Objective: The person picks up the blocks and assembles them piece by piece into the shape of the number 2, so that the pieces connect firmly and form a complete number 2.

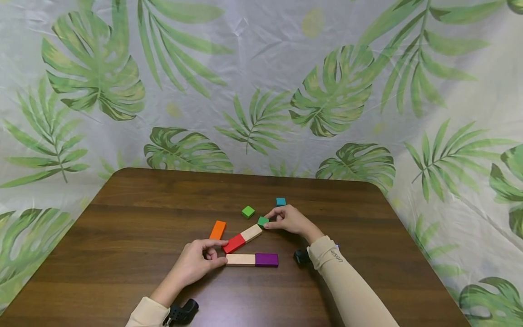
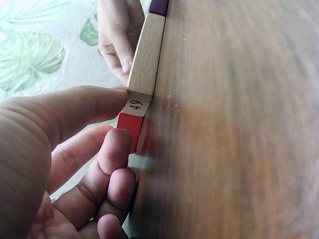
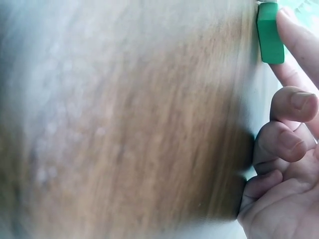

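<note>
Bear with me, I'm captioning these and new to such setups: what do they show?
No machine: someone works bare-handed. A head camera took the wide picture, the left wrist camera and right wrist camera the others. On the table, a red block, beige block and green block slant in a row; nearer lie a second beige block and purple block. An orange block, light green block and blue block lie apart. The right hand pinches the green block; the left hand touches the red block and second beige block.

Red block (image 1: pixel 234 244) and cream block (image 1: pixel 251 233) lie flat, end to end diagonally — green block (image 1: pixel 263 221) at the far end — above a second cream block (image 1: pixel 241 260).
</note>
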Tool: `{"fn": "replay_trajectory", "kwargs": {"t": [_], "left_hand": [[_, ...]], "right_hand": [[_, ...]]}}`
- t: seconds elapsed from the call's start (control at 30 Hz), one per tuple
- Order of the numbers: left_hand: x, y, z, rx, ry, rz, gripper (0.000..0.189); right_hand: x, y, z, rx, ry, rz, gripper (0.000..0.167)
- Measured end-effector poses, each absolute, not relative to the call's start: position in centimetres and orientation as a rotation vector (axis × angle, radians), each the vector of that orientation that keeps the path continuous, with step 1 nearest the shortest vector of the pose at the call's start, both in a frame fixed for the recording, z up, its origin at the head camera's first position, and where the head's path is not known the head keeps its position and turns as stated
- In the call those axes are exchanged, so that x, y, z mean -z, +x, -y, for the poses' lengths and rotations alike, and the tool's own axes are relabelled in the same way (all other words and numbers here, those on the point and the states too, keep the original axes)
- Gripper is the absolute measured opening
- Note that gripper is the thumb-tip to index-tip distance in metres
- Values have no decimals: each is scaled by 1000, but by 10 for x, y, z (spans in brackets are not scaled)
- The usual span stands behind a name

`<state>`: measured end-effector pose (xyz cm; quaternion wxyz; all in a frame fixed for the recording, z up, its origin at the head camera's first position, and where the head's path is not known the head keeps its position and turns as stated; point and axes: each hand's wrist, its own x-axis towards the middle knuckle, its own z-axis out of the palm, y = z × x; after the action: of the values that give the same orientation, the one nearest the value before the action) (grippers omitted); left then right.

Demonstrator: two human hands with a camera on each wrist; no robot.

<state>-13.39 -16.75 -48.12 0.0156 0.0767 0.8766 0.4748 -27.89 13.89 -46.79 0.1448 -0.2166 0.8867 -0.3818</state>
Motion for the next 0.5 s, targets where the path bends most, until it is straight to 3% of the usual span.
{"fn": "replay_trajectory", "kwargs": {"t": [0.5], "left_hand": [[482, -135, 168, -1476, 250, -2730, 35]], "right_hand": [[471, -284, -144, 1159, -595, -2486, 32]]}}
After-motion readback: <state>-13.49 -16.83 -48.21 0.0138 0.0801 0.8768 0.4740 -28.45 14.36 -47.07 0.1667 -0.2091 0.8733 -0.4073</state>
